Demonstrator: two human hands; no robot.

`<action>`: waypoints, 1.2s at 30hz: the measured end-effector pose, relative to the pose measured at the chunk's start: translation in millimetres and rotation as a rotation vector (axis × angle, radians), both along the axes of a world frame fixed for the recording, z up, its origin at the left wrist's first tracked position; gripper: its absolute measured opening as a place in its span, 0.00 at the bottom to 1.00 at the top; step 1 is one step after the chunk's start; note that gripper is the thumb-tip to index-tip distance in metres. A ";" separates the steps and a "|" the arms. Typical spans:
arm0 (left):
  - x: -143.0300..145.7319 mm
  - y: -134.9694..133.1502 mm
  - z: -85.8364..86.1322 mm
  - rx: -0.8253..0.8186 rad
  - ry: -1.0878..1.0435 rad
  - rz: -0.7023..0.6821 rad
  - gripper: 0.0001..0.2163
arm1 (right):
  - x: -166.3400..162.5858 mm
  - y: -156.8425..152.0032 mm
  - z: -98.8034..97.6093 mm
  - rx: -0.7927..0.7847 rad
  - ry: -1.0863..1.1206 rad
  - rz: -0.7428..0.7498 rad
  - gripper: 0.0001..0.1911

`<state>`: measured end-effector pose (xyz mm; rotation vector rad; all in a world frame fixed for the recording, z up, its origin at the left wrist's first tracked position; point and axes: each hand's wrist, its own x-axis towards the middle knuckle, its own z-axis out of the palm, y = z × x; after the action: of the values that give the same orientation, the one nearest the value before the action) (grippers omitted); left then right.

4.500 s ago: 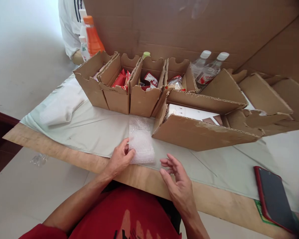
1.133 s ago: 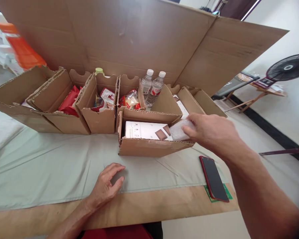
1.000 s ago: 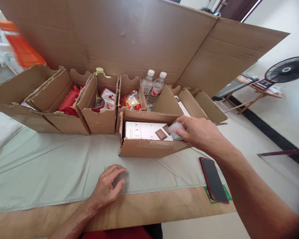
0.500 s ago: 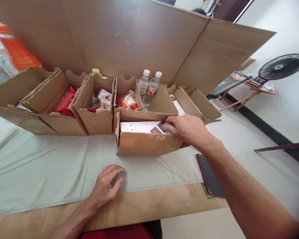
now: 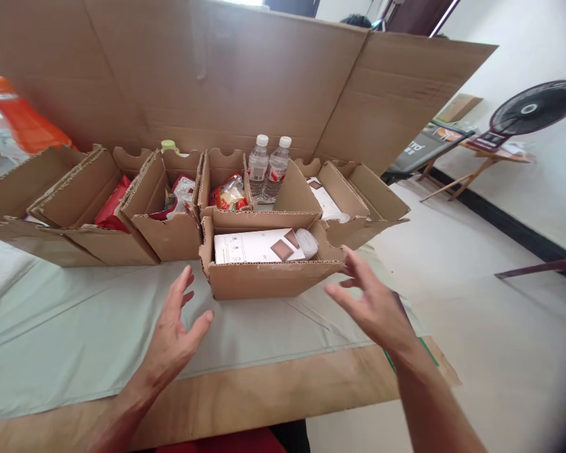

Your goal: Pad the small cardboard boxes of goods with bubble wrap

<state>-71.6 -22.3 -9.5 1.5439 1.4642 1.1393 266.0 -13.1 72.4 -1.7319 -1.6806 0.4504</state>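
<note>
In front of the row stands a cardboard bin. Inside it lie a white carton with brown diamond-shaped pictures and a clear plastic item at its right end. My left hand is off the bin's left end, fingers spread, holding nothing. At the right end, my right hand is open, its fingertips close to the bin's corner; whether they touch it I cannot tell. A phone, mostly hidden, lies behind the right wrist.
Several cardboard bins stand behind, holding a red packet, snack packets, two water bottles and another white carton. A tall cardboard panel rises behind them. A pale green cloth covers the table. A fan stands right.
My right hand has let go of the clear plastic item and drawn back to the bin's right end. My left hand has risen toward the bin's left end and spread wider. The view has shifted slightly.
</note>
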 end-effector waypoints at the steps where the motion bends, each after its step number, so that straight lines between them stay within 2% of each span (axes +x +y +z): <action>1: 8.6 8.4 1.7 0.005 -0.034 -0.030 0.35 | -6.8 6.2 -11.2 -0.029 0.048 0.040 0.37; 4: 34.5 24.9 4.8 -0.015 -0.137 -0.108 0.35 | -23.7 16.2 -33.8 0.003 0.181 0.093 0.37; 7: 41.6 13.3 2.5 -0.018 -0.158 -0.135 0.35 | -33.0 -5.1 -44.1 0.077 0.216 0.035 0.38; 10: 17.5 -24.2 -5.2 0.008 -0.076 -0.094 0.30 | -53.9 -44.8 -50.9 0.164 0.186 -0.003 0.37; 12: -11.0 -48.5 -5.9 0.011 -0.056 0.014 0.26 | -80.2 -60.3 -51.9 0.215 0.187 0.043 0.37; 14: -38.0 -59.7 3.4 0.012 -0.076 0.136 0.26 | -109.1 -56.9 -46.0 0.220 0.214 0.135 0.36; 17: -51.7 -46.7 29.2 0.095 -0.120 0.212 0.31 | -130.0 -28.0 -27.1 0.246 0.277 0.235 0.37; 20: -30.7 -24.8 42.3 0.189 -0.134 0.129 0.31 | -112.4 -14.8 -15.6 0.312 0.315 0.169 0.38; 22: -13.4 -22.9 37.4 0.142 -0.109 0.018 0.30 | -92.5 -28.5 -18.9 0.306 0.286 0.052 0.37; 24: -5.1 -32.8 24.9 0.067 -0.079 -0.054 0.29 | -80.0 -52.1 -30.7 0.274 0.216 -0.048 0.38; 27: -12.4 -52.0 4.4 0.009 -0.095 0.006 0.26 | -85.6 -77.2 -53.8 0.247 0.138 -0.022 0.36; 30: -21.9 -53.8 -3.8 0.017 -0.119 0.057 0.23 | -101.5 -76.0 -67.1 0.265 0.158 0.014 0.35; 33: -11.6 -34.6 -0.9 0.036 -0.144 -0.025 0.22 | -100.7 -74.6 -72.1 0.297 0.173 -0.103 0.38; 36: 12.5 -3.9 2.3 0.020 -0.171 -0.174 0.26 | -85.0 -98.6 -85.8 0.291 0.189 -0.262 0.39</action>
<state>-59.2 -26.2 -7.2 1.5152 1.1860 1.1542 181.0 -111.7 -13.4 -1.6096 -1.2935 0.2268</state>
